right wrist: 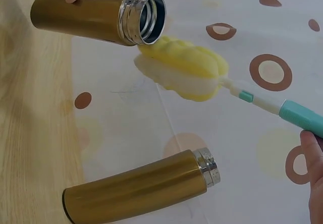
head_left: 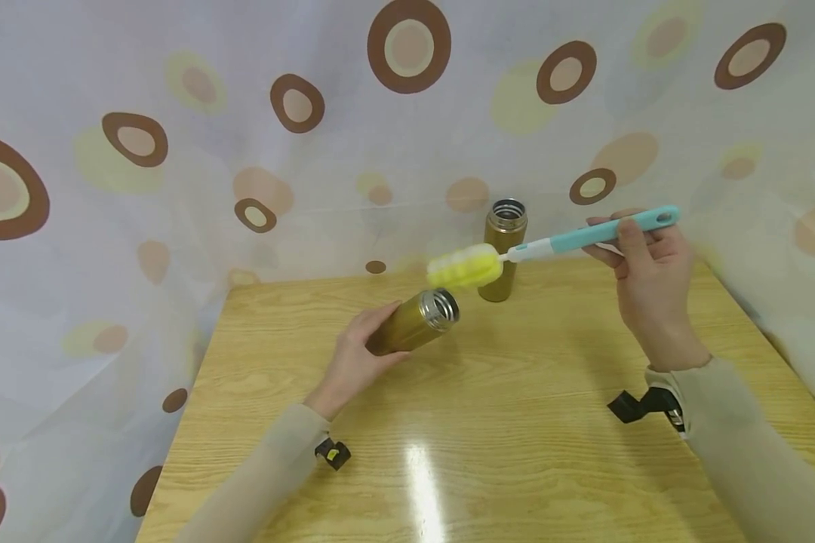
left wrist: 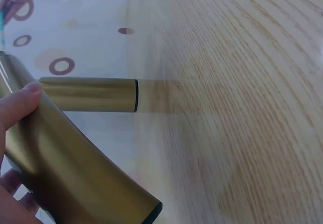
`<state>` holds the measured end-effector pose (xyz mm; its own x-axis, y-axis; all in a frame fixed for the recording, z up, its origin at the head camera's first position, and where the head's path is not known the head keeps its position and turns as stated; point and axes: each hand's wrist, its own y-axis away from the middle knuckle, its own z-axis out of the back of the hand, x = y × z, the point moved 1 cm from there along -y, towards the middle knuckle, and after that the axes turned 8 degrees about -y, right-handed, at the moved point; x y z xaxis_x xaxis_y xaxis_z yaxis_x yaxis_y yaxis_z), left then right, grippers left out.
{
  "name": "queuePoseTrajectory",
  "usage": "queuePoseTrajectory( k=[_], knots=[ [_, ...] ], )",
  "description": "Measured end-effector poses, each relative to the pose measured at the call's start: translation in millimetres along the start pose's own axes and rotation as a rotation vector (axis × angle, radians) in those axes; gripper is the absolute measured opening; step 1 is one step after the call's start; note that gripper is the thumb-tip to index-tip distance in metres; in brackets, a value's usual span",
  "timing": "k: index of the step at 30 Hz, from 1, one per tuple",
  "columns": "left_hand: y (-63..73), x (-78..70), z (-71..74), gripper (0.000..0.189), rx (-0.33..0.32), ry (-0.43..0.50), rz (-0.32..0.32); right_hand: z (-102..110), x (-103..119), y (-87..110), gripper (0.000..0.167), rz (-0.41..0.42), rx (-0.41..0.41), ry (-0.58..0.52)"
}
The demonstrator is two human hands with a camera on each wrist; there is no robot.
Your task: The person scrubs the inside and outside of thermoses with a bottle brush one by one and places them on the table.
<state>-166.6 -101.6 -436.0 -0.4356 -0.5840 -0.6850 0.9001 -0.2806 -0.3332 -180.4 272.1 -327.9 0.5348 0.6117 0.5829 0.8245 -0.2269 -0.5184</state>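
Observation:
My left hand (head_left: 361,354) grips a gold thermos bottle (head_left: 402,329), tilted with its open steel mouth toward the right; the left wrist view shows the thumb (left wrist: 22,103) along its side. In my right hand (head_left: 655,279) is a bottle brush (head_left: 584,235), pinched by its turquoise handle. Its yellow and white sponge head (right wrist: 186,72) overlaps the rim of the held bottle in the right wrist view and shows above the mouth in the head view. A second gold thermos bottle (right wrist: 141,186) stands upright and uncapped at the back, partly covered by the brush in the head view.
Everything is over a wooden table (head_left: 516,437) with a bright light reflection near its front. A pale curtain (head_left: 353,90) with brown and yellow round patterns hangs behind the table and along both sides. Black straps (head_left: 641,407) are on the wrists.

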Motion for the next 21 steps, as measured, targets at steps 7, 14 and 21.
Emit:
queuePoseTrajectory(
  k=[7,14,21],
  knots=[
    [-2.3,-2.1,-1.3,0.078,0.003,-0.002,-0.016,-3.6,-0.2,0.2,0.016,0.027,-0.011,-0.003],
    [-3.0,-2.6,-0.9,0.078,0.022,-0.019,-0.004,-5.0,2.2,0.6,0.017,0.018,0.040,-0.170],
    [-3.8,-3.2,-1.7,0.079,0.043,-0.042,0.002,-4.9,-0.3,2.0,0.017,0.024,0.079,-0.100]
  ],
)
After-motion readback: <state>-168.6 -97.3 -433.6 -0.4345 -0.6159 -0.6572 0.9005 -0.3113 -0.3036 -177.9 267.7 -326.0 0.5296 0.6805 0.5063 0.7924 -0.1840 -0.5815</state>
